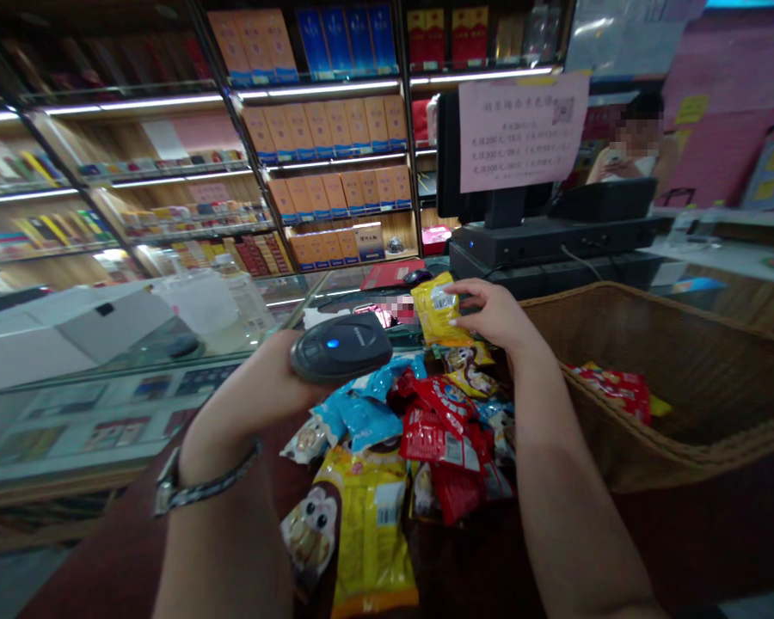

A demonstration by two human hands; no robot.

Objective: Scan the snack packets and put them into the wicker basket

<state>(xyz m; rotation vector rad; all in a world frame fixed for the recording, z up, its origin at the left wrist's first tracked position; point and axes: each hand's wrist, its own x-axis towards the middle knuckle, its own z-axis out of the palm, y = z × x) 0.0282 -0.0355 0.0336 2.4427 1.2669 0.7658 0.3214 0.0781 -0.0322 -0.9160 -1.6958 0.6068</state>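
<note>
My left hand is wrapped round a black barcode scanner with a blue light on top; most of its fingers are hidden beneath. A small yellow snack packet is pinched in my right hand, its white barcode label facing up. Below both hands lies a heap of snack packets: blue ones, red ones and a larger yellow one with a cartoon monkey. The scanner's front end points toward the held packet, with a gap between them.
On the right, a brown woven basket holds a red packet. A monitor with a paper sign stands behind the counter items. White boxes lie left on the glass counter. Beyond, a person sits near a pink wall.
</note>
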